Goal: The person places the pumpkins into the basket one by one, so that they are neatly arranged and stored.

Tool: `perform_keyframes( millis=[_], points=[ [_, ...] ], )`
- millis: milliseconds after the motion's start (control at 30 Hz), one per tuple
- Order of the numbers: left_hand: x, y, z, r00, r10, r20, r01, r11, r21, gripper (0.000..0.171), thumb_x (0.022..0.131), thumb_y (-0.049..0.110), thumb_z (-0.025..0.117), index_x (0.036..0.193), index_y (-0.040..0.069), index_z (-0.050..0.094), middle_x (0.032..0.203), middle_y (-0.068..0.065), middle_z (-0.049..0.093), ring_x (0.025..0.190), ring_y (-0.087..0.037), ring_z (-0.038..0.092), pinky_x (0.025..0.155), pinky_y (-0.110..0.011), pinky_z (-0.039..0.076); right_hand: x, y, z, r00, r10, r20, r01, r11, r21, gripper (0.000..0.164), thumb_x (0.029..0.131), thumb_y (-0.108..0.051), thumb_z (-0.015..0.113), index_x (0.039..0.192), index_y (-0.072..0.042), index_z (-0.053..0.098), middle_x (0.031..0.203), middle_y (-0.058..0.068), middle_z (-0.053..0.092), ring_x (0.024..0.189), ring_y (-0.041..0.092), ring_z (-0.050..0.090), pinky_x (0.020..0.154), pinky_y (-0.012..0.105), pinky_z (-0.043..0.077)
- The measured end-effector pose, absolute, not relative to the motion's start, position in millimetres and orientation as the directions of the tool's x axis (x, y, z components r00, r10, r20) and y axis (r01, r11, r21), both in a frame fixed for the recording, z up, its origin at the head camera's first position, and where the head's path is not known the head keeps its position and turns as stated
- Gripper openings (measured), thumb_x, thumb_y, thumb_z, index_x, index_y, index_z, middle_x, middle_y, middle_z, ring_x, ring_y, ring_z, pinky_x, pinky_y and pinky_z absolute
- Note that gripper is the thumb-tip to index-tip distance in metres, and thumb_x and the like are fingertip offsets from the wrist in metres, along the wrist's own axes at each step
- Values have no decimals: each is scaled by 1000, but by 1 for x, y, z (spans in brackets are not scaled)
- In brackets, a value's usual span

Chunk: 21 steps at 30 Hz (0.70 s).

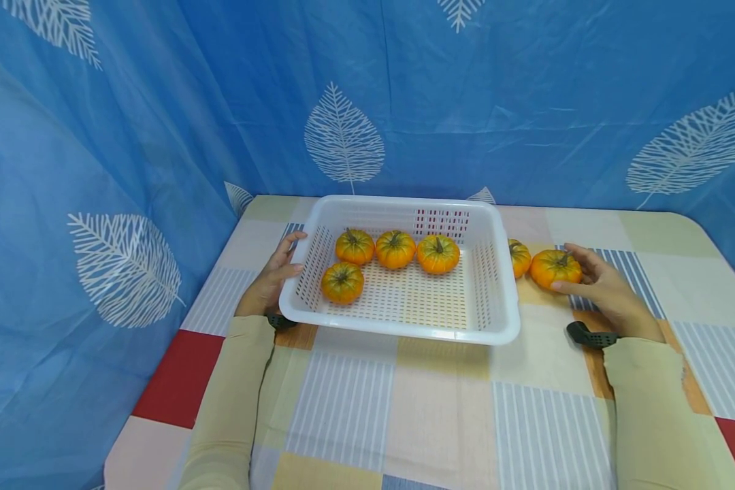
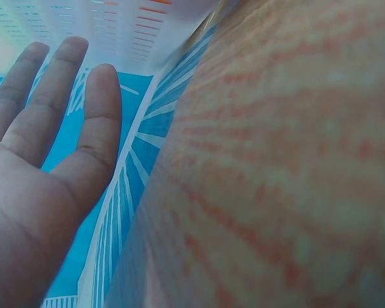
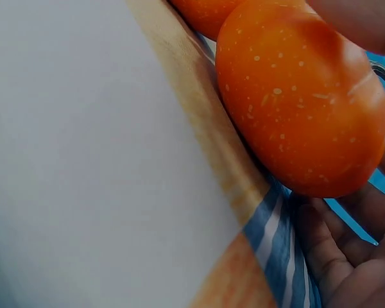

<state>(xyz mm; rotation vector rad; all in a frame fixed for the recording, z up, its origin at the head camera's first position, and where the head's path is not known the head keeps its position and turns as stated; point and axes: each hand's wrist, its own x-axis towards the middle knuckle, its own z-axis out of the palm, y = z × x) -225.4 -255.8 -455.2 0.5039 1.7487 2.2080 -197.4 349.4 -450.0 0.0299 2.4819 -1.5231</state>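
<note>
A white plastic basket [image 1: 398, 330] with slotted walls stands on the table, holding several small orange pumpkins [image 1: 395, 250]. At its left wall is my left hand [image 1: 273, 275], fingers straight and spread, the fingertips at the rim. In the left wrist view, those fingers [image 2: 102, 122] extend below the slotted basket wall [image 2: 115, 32]. To the right of the basket, my right hand [image 1: 609, 292] holds a pumpkin [image 1: 554, 269] between thumb and fingers. The right wrist view shows this pumpkin's smooth, speckled side [image 3: 295, 102]. Another pumpkin [image 1: 518, 258] sits between it and the basket, partly hidden by the rim.
A patchwork-checked cloth [image 1: 441, 415] covers the table. Behind the table and along its left side hangs a blue curtain [image 1: 404, 102] with white leaf prints. Dark wrist mounts [image 1: 591, 337] are strapped at both cuffs.
</note>
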Motion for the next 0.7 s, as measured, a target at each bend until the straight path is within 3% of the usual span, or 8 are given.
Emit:
perform_keyframes(
  millis=[167,267,367,433,567,700],
  points=[
    [-225,-256,-454,-904,419,85,-11,-222,975,58,93,17,68,141,39,44,167,-19,27,135,-36,42,94,-44,57,-198,349,-450,-969,-112,-222,152,441,-885,97,105,-26,73,175,-15,7,179,24,-4,155,54,14,128,62,15],
    [-225,-256,-454,-903,422,82,-16,-223,975,58,93,17,67,141,39,44,167,-18,28,136,-37,41,95,-46,57,-198,350,-450,-968,-116,-222,149,446,-883,96,104,-25,74,175,-15,9,179,24,-2,155,53,15,129,60,17],
    [-225,-256,-453,-903,422,77,-16,-212,977,58,93,17,66,141,40,44,167,-15,29,138,-37,39,97,-49,56,-197,350,-451,-969,-123,-214,137,456,-879,95,104,-25,73,174,-13,11,179,25,3,153,50,18,129,51,23],
    [-225,-256,-452,-904,421,73,-13,-198,980,58,93,17,66,140,41,44,167,-13,30,138,-37,39,98,-51,56,-197,351,-451,-970,-129,-205,125,459,-880,93,105,-24,73,174,-12,12,178,25,6,151,47,21,127,38,29],
    [-225,-256,-452,-905,420,73,-10,-192,981,58,92,17,66,140,41,44,166,-11,31,138,-37,40,97,-51,56,-196,352,-452,-972,-134,-192,108,469,-877,91,105,-24,73,174,-11,15,178,25,10,147,36,28,110,15,40],
    [-225,-257,-454,-899,430,88,-10,-221,975,57,94,18,68,141,39,44,166,-14,30,136,-35,41,95,-46,57,-197,352,-453,-975,-121,-188,107,487,-867,90,105,-25,73,173,-10,16,177,27,12,143,35,31,102,10,43]
  ],
)
